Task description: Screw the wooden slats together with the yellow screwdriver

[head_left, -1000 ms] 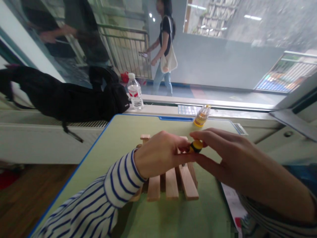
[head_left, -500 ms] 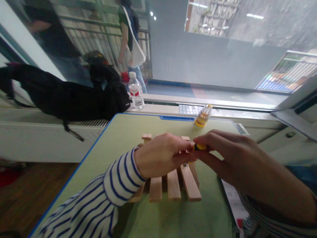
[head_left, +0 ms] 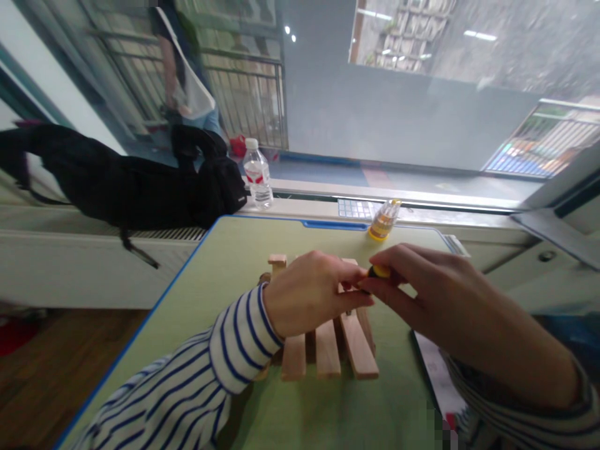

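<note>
Near the far edge of the table [head_left: 209,281], a small bottle [head_left: 382,223] is standing beyond the hands; a water bottle [head_left: 258,182] and a black bag [head_left: 154,190] are resting by the window. The left hand [head_left: 314,292] is covering part of the wooden bars [head_left: 328,351], which are running lengthwise from near to far. Above them, the right hand [head_left: 429,281] is gripping a yellow handle [head_left: 381,271], whose black end is pointing leftward, its long axis lying roughly sideways. The left fingers are pinching close by; what they are holding, I cannot tell.
</note>
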Available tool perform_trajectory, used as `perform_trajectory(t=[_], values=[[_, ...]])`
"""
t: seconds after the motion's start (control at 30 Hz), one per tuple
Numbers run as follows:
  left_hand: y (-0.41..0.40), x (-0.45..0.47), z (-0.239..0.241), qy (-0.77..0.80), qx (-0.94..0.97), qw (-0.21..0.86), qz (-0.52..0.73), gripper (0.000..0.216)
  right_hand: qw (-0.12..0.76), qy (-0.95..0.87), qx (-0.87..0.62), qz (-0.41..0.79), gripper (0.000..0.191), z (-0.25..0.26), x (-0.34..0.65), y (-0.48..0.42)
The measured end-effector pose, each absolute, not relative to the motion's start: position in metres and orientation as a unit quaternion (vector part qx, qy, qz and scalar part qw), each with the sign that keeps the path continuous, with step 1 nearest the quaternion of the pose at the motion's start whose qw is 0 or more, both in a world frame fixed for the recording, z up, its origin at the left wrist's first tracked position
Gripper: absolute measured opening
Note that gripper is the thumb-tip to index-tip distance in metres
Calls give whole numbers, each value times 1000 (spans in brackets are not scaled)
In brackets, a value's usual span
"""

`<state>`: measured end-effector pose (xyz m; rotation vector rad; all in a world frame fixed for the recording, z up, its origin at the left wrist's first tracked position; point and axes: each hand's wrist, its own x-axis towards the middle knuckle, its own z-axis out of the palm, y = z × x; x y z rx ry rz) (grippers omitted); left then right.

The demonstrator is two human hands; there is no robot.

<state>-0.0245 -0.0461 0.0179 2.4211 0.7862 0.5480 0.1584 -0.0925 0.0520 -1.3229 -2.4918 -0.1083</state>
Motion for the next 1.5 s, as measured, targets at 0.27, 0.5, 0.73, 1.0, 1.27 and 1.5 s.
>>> perform_trajectory(t=[0.27,0.5,0.73,1.0,1.27,1.5], values=[[-46,-27,22,268,915,240,181,24,175,-884,-433,16,14,57,157,-100],[-47,-27,22,248,921,238,184,16,151,-888,-435,8,5,58,158,-101],[-46,-29,22,247,922,245,170,21,168,-883,-438,-8,19,55,156,-98],[-46,-26,21,260,916,248,179,17,169,-878,-447,-16,18,53,158,-95],[-46,-26,20,278,912,230,194,26,169,-880,-444,-15,21,54,155,-97],[-44,-29,22,269,922,220,169,23,186,-891,-415,-6,13,56,155,-100]])
